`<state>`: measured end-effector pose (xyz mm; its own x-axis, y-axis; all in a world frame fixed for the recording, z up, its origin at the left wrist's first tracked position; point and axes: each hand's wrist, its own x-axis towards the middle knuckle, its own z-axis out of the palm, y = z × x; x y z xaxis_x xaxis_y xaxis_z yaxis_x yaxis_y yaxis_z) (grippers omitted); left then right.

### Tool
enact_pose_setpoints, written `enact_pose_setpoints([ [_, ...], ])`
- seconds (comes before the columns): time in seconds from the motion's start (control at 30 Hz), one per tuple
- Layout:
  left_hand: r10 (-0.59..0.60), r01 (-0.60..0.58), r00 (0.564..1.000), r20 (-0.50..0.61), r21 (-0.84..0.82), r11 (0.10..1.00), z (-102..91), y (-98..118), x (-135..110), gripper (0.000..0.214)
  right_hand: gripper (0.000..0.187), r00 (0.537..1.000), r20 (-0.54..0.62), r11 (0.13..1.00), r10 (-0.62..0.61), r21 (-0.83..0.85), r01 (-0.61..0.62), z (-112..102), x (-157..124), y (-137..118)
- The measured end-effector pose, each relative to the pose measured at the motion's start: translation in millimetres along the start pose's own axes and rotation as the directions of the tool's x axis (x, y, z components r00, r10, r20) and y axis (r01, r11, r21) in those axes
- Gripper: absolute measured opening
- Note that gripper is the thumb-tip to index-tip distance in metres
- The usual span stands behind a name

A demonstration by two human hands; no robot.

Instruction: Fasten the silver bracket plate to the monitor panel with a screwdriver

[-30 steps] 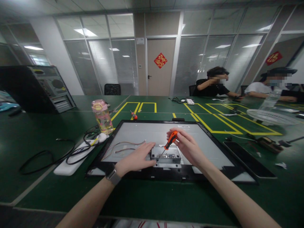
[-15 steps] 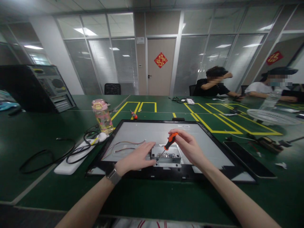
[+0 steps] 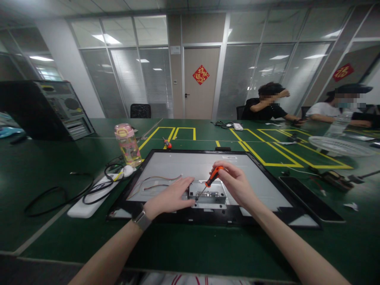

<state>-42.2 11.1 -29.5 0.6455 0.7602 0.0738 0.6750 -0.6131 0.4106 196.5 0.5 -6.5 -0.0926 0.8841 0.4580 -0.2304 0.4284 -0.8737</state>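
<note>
A screen panel [image 3: 166, 162] with a black frame lies flat on the green table, its grey back up. On its near middle sits a metal bracket [image 3: 221, 198]. My right hand [image 3: 236, 182] grips an orange and black screwdriver [image 3: 214, 177], tilted so that its tip reaches the bracket's lower left corner. Whether the tip sits in a screw is too small to tell. My left hand [image 3: 172, 198] lies with fingers stretched against the bracket's left side. Thin wires [image 3: 154, 186] run over the panel beyond the left hand.
Left of the panel are a white power strip [image 3: 86, 208] with black cables and a pink-lidded bottle [image 3: 127, 146]. A black computer case [image 3: 53, 111] stands farther left. On the right lies a black slab-like part [image 3: 311, 200]. Two people sit across the table at the right.
My right hand and the screwdriver handle have shifted very slightly to the right. The left hand, bracket and panel look unmoved.
</note>
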Motion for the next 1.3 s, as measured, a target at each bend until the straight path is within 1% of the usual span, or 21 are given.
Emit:
enact_pose_setpoints([
  [0.07,0.019,-0.019,1.000,-0.006,0.001,1.000,0.8,-1.3,0.3,0.071,0.014,0.999,-0.040,1.000,-0.019,0.003,0.019,-0.8,-0.1,2.6],
  [0.1,0.028,-0.028,1.000,-0.011,0.002,1.000,1.4,-2.1,0.5,0.071,0.014,0.999,-0.039,1.000,-0.019,-0.001,0.019,-1.5,-0.1,3.1],
  [0.27,0.031,-0.031,0.999,-0.024,-0.014,0.999,3.8,-4.7,0.9,0.071,0.031,0.998,0.062,0.998,-0.019,-0.055,0.022,-3.9,0.2,-3.5],
  [0.37,0.022,-0.022,1.000,-0.017,-0.018,1.000,3.4,-4.3,0.6,0.071,0.030,0.993,0.113,0.996,-0.017,-0.087,0.027,-4.1,-0.1,-7.4],
  [0.43,0.026,-0.027,1.000,-0.016,-0.016,1.000,2.4,-3.3,0.5,0.071,0.029,0.992,0.124,0.994,-0.015,-0.102,0.027,-4.2,-0.5,-6.8],
  [0.5,0.032,-0.032,0.999,-0.015,-0.017,0.999,1.3,-2.2,0.4,0.071,0.027,0.995,0.101,0.993,-0.022,-0.117,0.034,-4.1,-0.9,-4.3],
  [0.6,0.021,-0.021,1.000,-0.013,-0.019,1.000,0.4,-1.1,0.4,0.070,0.022,0.997,0.012,0.984,-0.070,-0.162,0.071,-3.4,-0.9,-1.4],
  [0.67,0.020,-0.020,1.000,-0.013,-0.017,1.000,0.5,-1.1,0.5,0.070,0.023,0.997,-0.003,0.983,-0.078,-0.167,0.077,-3.0,-0.5,-1.8],
  [0.77,0.030,-0.030,1.000,-0.009,-0.009,1.000,0.8,-0.9,1.0,0.070,0.029,0.997,0.064,0.992,-0.044,-0.118,0.051,-3.0,0.1,-4.9],
  [0.87,0.017,-0.017,1.000,-0.001,0.004,1.000,0.5,0.6,1.2,0.071,0.032,0.992,0.116,0.994,-0.041,-0.100,0.053,-3.5,0.0,-7.6],
  [0.93,0.009,-0.009,1.000,0.000,0.007,1.000,-0.2,1.9,1.0,0.070,0.032,0.990,0.138,0.993,-0.036,-0.108,0.051,-3.3,-0.4,-8.5],
  [1.0,0.006,-0.006,1.000,0.004,0.005,1.000,-0.8,2.6,0.7,0.071,0.031,0.990,0.133,0.991,-0.039,-0.124,0.056,-2.1,-0.8,-8.9],
  [1.07,0.003,-0.003,1.000,0.009,-0.001,1.000,-1.0,2.3,0.5,0.071,0.027,0.993,0.079,0.979,-0.085,-0.179,0.098,0.2,-1.6,-9.3],
  [1.1,-0.001,0.001,1.000,0.010,-0.004,1.000,-0.9,1.7,0.4,0.072,0.025,0.991,0.041,0.965,-0.130,-0.224,0.136,1.5,-2.1,-9.6],
  [1.17,-0.010,0.010,1.000,0.009,-0.010,1.000,-0.3,0.2,0.5,0.073,0.022,0.971,-0.011,0.918,-0.239,-0.329,0.222,4.1,-3.7,-11.0],
  [1.23,-0.008,0.008,1.000,0.008,-0.011,1.000,0.5,-1.2,0.7,0.074,0.021,0.954,-0.001,0.877,-0.301,-0.394,0.277,6.0,-5.8,-13.1],
  [1.3,0.004,-0.004,1.000,0.006,-0.013,1.000,0.8,-1.5,0.9,0.073,0.026,0.956,0.055,0.878,-0.287,-0.383,0.285,7.3,-7.7,-14.8],
])
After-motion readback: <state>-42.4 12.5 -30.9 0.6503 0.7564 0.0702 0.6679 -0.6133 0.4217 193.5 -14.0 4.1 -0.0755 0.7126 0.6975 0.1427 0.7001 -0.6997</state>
